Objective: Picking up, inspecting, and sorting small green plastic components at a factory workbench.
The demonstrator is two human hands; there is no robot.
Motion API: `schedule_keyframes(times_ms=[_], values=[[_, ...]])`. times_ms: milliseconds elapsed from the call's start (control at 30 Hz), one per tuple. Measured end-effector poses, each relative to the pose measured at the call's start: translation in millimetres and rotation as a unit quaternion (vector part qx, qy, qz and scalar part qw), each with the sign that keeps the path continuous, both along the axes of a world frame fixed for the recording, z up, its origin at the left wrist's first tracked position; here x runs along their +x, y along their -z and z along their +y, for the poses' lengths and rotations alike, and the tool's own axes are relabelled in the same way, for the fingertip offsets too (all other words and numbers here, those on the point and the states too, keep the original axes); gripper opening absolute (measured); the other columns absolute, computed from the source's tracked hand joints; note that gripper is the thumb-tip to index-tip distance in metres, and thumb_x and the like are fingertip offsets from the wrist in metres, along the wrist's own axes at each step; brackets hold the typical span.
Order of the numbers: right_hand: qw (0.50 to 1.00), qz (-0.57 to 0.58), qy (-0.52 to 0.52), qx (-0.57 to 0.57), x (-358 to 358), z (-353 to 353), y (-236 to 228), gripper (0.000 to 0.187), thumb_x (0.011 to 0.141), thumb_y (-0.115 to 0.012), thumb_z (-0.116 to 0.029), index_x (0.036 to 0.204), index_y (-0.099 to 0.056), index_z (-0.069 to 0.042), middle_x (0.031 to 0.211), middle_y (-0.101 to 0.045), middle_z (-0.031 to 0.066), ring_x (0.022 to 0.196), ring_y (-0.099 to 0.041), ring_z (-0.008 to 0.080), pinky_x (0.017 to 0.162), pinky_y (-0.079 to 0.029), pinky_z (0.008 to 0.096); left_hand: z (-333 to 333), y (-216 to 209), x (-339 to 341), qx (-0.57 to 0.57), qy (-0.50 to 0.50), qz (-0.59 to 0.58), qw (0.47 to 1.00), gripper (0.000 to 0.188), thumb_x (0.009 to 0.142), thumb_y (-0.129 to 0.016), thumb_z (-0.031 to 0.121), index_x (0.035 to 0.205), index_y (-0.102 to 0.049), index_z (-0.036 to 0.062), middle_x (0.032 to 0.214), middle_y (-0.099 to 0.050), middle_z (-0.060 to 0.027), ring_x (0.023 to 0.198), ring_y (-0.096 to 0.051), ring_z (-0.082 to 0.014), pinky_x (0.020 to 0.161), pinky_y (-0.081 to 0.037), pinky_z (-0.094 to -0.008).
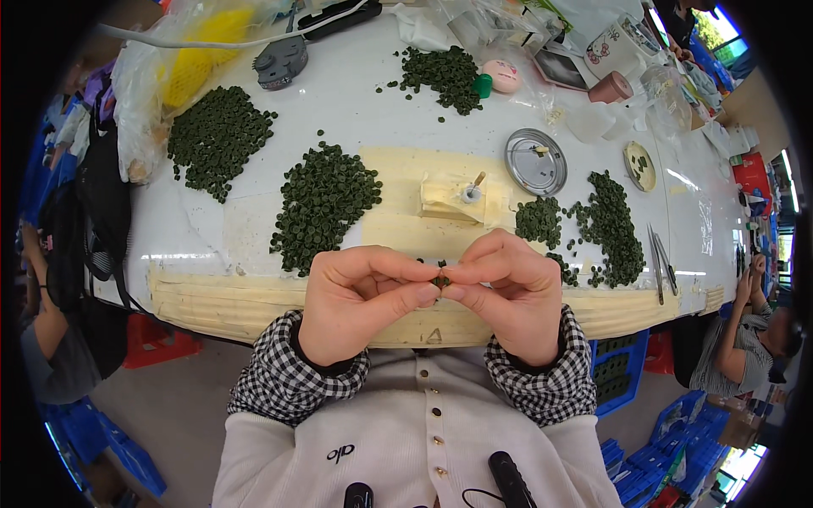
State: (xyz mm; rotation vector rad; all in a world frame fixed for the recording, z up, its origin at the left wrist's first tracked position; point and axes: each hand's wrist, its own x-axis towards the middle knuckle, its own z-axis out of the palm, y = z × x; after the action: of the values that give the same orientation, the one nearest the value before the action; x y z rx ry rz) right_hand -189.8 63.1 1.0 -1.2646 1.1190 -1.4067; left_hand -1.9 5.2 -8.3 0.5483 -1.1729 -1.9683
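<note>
Close to the table's front edge, my left hand (364,296) and my right hand (506,292) meet fingertip to fingertip. Between both pinches sits a small dark green round part (440,280), mostly covered by thumbs and forefingers. Just beyond my hands stands a block wrapped in cream tape (449,199) with a short stick and a grey tip on top. To the left of it is a heap of dark green round parts (326,203). A smaller heap (539,220) and a larger one (611,229) lie to the right.
Two tweezers (660,262) rest at the right. A round metal lid (535,162) and a small dish (639,166) lie farther back. More green heaps (220,140) spread across the far side, near a plastic bag (140,93) and a grey tool (281,61). Co-workers sit at both sides.
</note>
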Motion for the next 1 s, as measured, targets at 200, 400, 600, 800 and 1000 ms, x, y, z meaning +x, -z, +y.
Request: schedule_keyframes(times_ms=[200, 400, 600, 800, 1000], values=[[0.996, 0.081, -0.012, -0.026, -0.2, 0.2, -1.8, 0.030, 0.079, -0.070, 0.006, 0.107, -0.071, -0.004, 0.092, -0.062, 0.0080, 0.082, -0.060, 0.0141, 0.071, -0.049, 0.0237, -1.1, 2.7, -0.2, -0.043, -0.030, -0.004, 0.999, 0.018, 0.083, -0.065, -0.011, 0.101, -0.066, -0.0068, 0.098, -0.069, -0.0156, 0.090, -0.068, -0.0174, 0.081, -0.057, -0.0270], [0.956, 0.257, 0.007, -0.140, 10.8, -1.7, -7.7, 0.041, 0.082, -0.064, 0.005, 0.122, -0.064, -0.003, 0.096, -0.057, 0.0110, 0.082, -0.057, 0.0194, 0.069, -0.048, 0.0262, -0.1, 1.7, 0.1, -0.029, -0.092, -0.010, 0.995, 0.016, 0.084, -0.065, -0.009, 0.100, -0.066, -0.0062, 0.098, -0.069, -0.0140, 0.090, -0.068, -0.0175, 0.080, -0.056, -0.0262], [0.968, 0.228, 0.017, -0.102, 6.2, 0.6, -9.8, 0.037, 0.082, -0.064, 0.006, 0.118, -0.066, -0.001, 0.092, -0.059, 0.0104, 0.076, -0.057, 0.0168, 0.064, -0.047, 0.0247, -1.3, 0.3, -0.7, -0.071, -0.103, -0.034, 0.992, 0.020, 0.084, -0.065, -0.011, 0.103, -0.066, -0.0069, 0.100, -0.068, -0.0143, 0.093, -0.067, -0.0170, 0.082, -0.055, -0.0247], [0.967, 0.232, 0.011, -0.106, 7.5, 0.1, -10.5, 0.035, 0.082, -0.064, 0.006, 0.116, -0.067, -0.002, 0.090, -0.060, 0.0094, 0.072, -0.057, 0.0150, 0.061, -0.047, 0.0237, 0.7, -0.7, -1.4, -0.056, -0.113, -0.033, 0.991, 0.021, 0.083, -0.066, -0.011, 0.103, -0.067, -0.0054, 0.098, -0.067, -0.0123, 0.091, -0.066, -0.0151, 0.081, -0.054, -0.0244], [0.966, 0.235, 0.005, -0.109, 7.7, 0.6, -10.5, 0.035, 0.083, -0.064, 0.005, 0.117, -0.067, -0.003, 0.090, -0.061, 0.0093, 0.072, -0.058, 0.0150, 0.061, -0.047, 0.0241, -1.0, -1.8, -1.2, -0.132, -0.128, -0.080, 0.980, 0.022, 0.081, -0.067, -0.011, 0.101, -0.070, -0.0025, 0.095, -0.067, -0.0099, 0.086, -0.063, -0.0126, 0.075, -0.051, -0.0229]])
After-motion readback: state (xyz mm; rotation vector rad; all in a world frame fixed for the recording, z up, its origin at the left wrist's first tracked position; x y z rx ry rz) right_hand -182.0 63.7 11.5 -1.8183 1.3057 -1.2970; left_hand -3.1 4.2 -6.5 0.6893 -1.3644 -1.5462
